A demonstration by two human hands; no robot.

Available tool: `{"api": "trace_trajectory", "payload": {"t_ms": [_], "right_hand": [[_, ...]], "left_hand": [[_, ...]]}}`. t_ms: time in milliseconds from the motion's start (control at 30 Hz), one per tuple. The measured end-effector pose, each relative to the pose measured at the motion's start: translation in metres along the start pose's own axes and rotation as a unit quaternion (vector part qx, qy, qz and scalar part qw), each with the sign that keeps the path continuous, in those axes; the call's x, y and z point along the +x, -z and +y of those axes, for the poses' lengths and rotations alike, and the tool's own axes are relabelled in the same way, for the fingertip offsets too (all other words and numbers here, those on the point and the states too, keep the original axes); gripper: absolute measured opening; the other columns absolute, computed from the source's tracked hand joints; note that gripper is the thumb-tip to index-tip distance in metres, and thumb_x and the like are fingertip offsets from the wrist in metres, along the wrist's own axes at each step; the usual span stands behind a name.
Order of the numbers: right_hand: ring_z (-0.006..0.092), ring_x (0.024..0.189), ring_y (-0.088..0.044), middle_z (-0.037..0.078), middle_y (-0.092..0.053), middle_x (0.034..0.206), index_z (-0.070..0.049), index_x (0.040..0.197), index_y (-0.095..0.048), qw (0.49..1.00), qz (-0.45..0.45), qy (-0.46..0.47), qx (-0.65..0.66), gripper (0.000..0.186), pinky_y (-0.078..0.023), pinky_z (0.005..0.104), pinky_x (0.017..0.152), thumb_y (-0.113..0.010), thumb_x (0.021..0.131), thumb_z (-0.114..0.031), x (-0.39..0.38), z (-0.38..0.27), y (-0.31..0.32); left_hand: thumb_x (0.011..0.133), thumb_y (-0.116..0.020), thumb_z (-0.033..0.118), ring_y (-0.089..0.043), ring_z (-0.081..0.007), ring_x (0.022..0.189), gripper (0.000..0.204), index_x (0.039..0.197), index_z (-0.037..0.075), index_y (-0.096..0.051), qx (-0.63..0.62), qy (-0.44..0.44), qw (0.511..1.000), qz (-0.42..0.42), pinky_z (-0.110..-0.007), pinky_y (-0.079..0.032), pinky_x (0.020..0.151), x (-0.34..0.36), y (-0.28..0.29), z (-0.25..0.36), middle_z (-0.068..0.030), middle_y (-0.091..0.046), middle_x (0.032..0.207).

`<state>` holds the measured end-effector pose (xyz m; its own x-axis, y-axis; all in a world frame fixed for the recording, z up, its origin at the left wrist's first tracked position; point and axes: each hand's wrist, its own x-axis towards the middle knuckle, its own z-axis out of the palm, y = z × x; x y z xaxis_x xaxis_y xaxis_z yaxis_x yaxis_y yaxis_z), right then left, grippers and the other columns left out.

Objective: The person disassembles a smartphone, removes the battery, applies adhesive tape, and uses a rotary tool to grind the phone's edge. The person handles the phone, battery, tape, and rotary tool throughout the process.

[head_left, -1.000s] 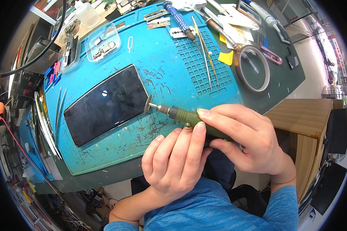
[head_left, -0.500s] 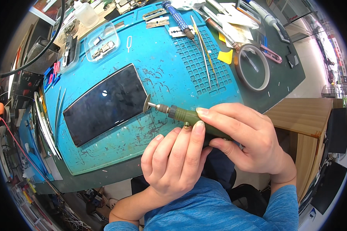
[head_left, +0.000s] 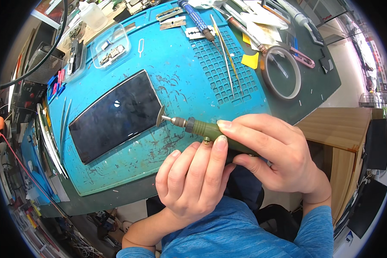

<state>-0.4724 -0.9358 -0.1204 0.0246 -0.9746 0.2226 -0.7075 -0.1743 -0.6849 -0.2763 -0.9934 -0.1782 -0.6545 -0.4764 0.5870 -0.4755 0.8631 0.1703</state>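
Observation:
Both my hands are on a green rotary tool (head_left: 208,130) with a small round disc (head_left: 160,116) at its tip. My right hand (head_left: 277,152) grips the body, with fingers on top and thumb below. My left hand (head_left: 192,180) is closed against the lower side, its fingertips beside a small brass-coloured knob (head_left: 207,140). The tool points left, above the mat. A dark-screened smartphone (head_left: 116,118) lies on the blue work mat (head_left: 176,94). The disc overlaps the phone's right edge in this view; whether they touch I cannot tell.
At the back left stands a clear plastic box (head_left: 102,60) with small parts. Near the back lie a blue screwdriver (head_left: 195,19), tweezers (head_left: 225,51) and blades (head_left: 173,23). A round roll of tape (head_left: 267,81) sits at right, above a wooden cabinet (head_left: 331,129). More tweezers (head_left: 63,120) lie far left.
Almost nothing differs. The whole view has shifted slightly, and both hands keep the same hold on the rotary tool, its disc still by the phone's right edge.

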Motion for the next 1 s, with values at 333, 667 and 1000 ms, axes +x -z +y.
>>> {"api": "trace_trajectory", "payload": {"t_ms": [333,667,1000], "right_hand": [[0.0331,0.103,-0.074,0.017,-0.073,0.121,0.001,0.128,-0.072,1.000,-0.005,0.007,-0.011,0.045,-0.061,0.0401,0.087,-0.079,0.088,-0.018,-0.0007,0.0005,0.0003],[0.0321,0.102,-0.074,0.017,-0.073,0.120,0.001,0.128,-0.072,1.000,-0.002,0.014,-0.010,0.044,-0.061,0.0392,0.086,-0.078,0.088,-0.017,-0.0011,0.0023,-0.0001],[0.0322,0.102,-0.074,0.017,-0.073,0.120,0.001,0.128,-0.072,1.000,0.000,0.011,-0.004,0.046,-0.061,0.0393,0.086,-0.079,0.086,-0.014,-0.0018,0.0019,-0.0005]], "left_hand": [[0.101,-0.068,0.037,-0.069,-0.0226,0.104,0.046,0.133,0.004,-0.070,0.009,0.017,1.000,0.013,-0.040,-0.051,0.097,-0.0010,-0.0021,0.0019,-0.0067,-0.074,0.112],[0.102,-0.068,0.042,-0.069,-0.0143,0.103,0.039,0.129,0.014,-0.076,0.007,0.053,0.998,0.023,-0.035,-0.049,0.099,-0.0012,-0.0040,0.0056,0.0012,-0.075,0.109],[0.103,-0.067,0.042,-0.069,-0.0142,0.103,0.039,0.129,0.014,-0.076,0.009,0.052,0.998,0.022,-0.034,-0.049,0.100,-0.0012,-0.0035,0.0053,0.0014,-0.076,0.108]]}}
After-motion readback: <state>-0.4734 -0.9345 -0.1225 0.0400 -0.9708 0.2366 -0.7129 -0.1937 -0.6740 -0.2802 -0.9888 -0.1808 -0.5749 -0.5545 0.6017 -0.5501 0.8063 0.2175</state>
